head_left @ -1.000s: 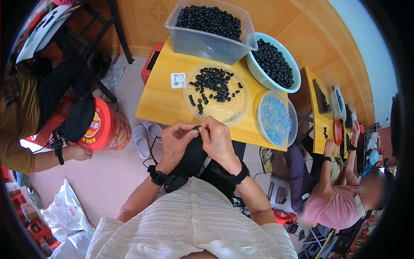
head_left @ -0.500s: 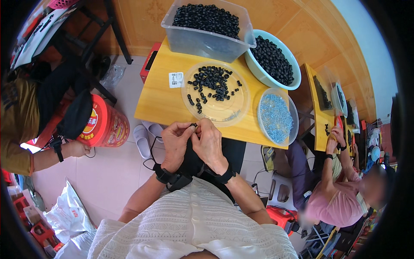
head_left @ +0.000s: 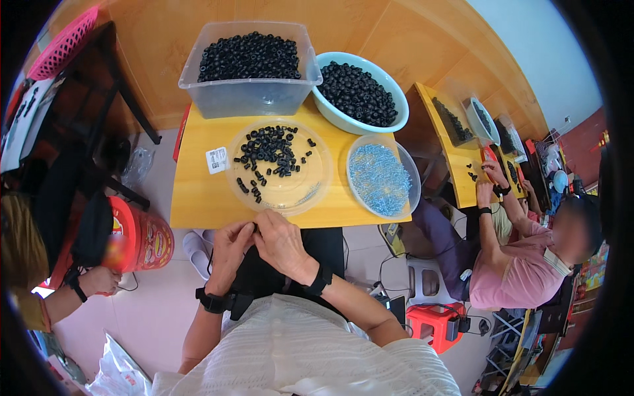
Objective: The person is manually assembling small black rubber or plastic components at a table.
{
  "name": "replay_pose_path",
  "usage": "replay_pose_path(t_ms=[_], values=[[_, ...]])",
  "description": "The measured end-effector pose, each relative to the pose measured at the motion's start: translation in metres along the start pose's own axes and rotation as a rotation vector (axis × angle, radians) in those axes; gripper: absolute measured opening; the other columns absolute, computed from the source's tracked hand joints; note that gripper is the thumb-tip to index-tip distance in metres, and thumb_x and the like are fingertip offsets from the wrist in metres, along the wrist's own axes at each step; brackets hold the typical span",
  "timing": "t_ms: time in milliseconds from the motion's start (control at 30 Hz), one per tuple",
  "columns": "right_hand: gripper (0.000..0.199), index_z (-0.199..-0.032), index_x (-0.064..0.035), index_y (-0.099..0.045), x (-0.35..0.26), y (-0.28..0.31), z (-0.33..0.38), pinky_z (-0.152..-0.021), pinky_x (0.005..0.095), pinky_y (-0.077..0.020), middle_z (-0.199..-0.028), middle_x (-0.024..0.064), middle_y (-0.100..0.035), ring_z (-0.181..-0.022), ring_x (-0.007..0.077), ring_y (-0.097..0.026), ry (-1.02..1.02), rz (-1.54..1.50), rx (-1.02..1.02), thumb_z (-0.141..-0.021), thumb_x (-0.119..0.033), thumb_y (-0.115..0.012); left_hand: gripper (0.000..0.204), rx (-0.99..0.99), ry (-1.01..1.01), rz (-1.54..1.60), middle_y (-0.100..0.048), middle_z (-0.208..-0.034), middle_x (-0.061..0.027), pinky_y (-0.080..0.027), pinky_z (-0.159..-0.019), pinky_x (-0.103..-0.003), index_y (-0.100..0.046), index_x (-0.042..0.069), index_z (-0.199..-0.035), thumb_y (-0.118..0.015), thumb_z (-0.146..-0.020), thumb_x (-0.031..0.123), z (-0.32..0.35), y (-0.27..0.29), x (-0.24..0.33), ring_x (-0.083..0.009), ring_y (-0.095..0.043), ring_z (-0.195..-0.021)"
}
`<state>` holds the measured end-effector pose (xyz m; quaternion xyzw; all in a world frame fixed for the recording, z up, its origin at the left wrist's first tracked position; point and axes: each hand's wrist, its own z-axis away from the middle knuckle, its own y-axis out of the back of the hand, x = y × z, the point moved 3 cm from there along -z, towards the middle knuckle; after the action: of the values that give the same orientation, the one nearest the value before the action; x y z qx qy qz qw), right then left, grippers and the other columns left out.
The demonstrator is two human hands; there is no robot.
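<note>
head view: a yellow surface bears a round clear lid with loose black parts on it
left hand: thumb and finger pinch a small black piece
right hand: fingers bent in at the same piece; thumb hidden, so i cannot tell whether it pinches
small black piece: between both hands' fingertips, by the surface's near edge, mostly covered
behind the lid: a clear box and a pale blue basin, both holding many black parts
lid's right: clear dish of blue bits
</note>
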<state>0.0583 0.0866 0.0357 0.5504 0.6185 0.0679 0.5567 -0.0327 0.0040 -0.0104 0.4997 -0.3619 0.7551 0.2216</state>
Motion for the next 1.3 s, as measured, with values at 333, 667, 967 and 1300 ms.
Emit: replay_pose_path(t_ms=[333,667,967,1300], values=[[0.022,-0.083,-0.0005,-0.048,0.006,-0.001,0.002,-0.057,0.0423,-0.0443,-0.075,0.0165,-0.052,-0.071,0.0368,-0.055,-0.079,-0.076,0.018,-0.069,-0.004,-0.065,0.026,-0.029,-0.142,-0.355,-0.062,-0.078,-0.0034,-0.045,-0.060,-0.020,-0.063,-0.007,-0.088,-0.050,-0.092,0.015,0.004,-0.010,0.003,-0.0074,-0.053,-0.067],[0.016,-0.082,-0.0003,-0.047,0.015,0.001,0.014,-0.060,0.0441,-0.0431,-0.075,0.0176,-0.052,-0.071,0.0389,-0.054,-0.095,-0.074,-0.011,-0.073,-0.004,-0.060,0.026,-0.241,0.057,-0.400,-0.061,-0.072,-0.0028,-0.047,-0.062,-0.022,-0.060,-0.006,-0.083,-0.051,-0.091,0.016,-0.002,-0.005,-0.002,-0.0084,-0.056,-0.065],[0.015,-0.081,-0.0003,-0.044,0.015,0.007,0.013,-0.057,0.0455,-0.0430,-0.075,0.0196,-0.050,-0.069,0.0407,-0.054,-0.068,-0.045,-0.040,-0.074,-0.003,-0.056,0.027,-0.206,0.077,-0.311,-0.059,-0.070,-0.0019,-0.047,-0.061,-0.022,-0.060,-0.006,-0.079,-0.051,-0.091,0.017,-0.001,-0.012,-0.008,-0.0078,-0.055,-0.063],[0.015,-0.081,-0.0009,-0.044,0.019,0.007,0.016,-0.056,0.0441,-0.0434,-0.075,0.0182,-0.050,-0.068,0.0390,-0.054,-0.041,-0.059,0.006,-0.074,-0.003,-0.057,0.027,-0.277,0.107,-0.196,-0.062,-0.078,-0.0014,-0.048,-0.066,-0.022,-0.064,-0.001,-0.090,-0.051,-0.092,0.023,0.000,-0.016,-0.004,-0.0082,-0.057,-0.070]])
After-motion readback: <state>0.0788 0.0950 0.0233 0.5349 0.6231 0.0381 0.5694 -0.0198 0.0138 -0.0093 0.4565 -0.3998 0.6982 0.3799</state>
